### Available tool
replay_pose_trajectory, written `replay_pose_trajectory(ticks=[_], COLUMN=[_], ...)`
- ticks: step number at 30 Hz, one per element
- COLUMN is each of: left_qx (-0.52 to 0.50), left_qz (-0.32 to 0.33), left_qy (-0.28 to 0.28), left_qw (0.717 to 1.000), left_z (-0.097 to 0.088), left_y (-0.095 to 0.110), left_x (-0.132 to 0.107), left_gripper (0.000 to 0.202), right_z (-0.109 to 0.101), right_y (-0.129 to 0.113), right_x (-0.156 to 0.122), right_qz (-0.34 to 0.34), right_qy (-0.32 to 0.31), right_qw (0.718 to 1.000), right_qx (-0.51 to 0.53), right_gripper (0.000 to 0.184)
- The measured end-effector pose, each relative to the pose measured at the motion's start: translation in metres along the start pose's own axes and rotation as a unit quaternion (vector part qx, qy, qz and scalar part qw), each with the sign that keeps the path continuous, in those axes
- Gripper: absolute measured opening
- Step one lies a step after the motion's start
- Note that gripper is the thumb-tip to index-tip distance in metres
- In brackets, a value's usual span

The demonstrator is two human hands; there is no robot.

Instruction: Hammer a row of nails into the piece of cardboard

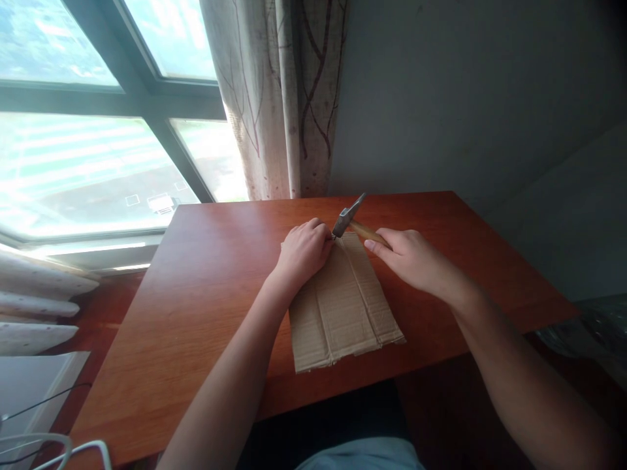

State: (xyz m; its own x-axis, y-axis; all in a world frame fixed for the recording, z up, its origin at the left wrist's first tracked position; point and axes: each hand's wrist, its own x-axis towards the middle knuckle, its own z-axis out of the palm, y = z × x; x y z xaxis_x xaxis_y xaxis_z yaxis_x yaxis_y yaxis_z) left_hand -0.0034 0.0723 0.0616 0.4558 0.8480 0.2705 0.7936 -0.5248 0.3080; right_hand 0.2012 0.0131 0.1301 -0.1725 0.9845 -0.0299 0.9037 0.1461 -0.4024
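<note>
My right hand is wrapped round the wooden handle of a hammer. The hammer's metal head is tilted, one end low beside the fingertips of my left hand, near the far edge of a piece of brown cardboard. My left hand rests on that cardboard at its far left part, its fingers pressed together. Something tiny and dark shows between the left fingertips and the hammer head, too small to name. The cardboard lies flat with creases running along it and a ragged near edge.
The cardboard lies on a reddish-brown wooden table. Behind the table hangs a patterned curtain beside a grey wall. A window is at the left. White cables sit at the lower left corner.
</note>
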Motion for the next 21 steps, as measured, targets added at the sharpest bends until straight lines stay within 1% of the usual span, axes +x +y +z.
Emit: replay_pose_trajectory(ticks=[7, 12, 17, 21], left_qx=[0.004, 0.001, -0.031, -0.045], left_qz=[-0.001, -0.001, -0.01, -0.007], left_qy=[0.006, 0.001, -0.004, 0.001], left_qw=[1.0, 1.0, 0.999, 0.999], left_z=[0.0, -0.0014, -0.003, -0.0018], left_y=[0.0004, 0.0, -0.0018, -0.0037], left_x=[0.0002, -0.0011, -0.0035, -0.0034], left_gripper=[0.016, 0.015, 0.013, 0.015], right_z=[-0.0005, -0.0013, -0.0033, 0.0002], right_y=[0.0004, 0.0029, 0.0053, 0.0054], right_x=[0.0014, 0.0002, -0.001, 0.0004], right_qz=[-0.001, -0.004, 0.001, -0.001], right_qy=[-0.008, 0.002, 0.011, 0.006], right_qw=[1.0, 1.0, 1.0, 1.0], right_qx=[-0.001, 0.01, 0.018, 0.012], right_gripper=[0.036, 0.034, 0.035, 0.035])
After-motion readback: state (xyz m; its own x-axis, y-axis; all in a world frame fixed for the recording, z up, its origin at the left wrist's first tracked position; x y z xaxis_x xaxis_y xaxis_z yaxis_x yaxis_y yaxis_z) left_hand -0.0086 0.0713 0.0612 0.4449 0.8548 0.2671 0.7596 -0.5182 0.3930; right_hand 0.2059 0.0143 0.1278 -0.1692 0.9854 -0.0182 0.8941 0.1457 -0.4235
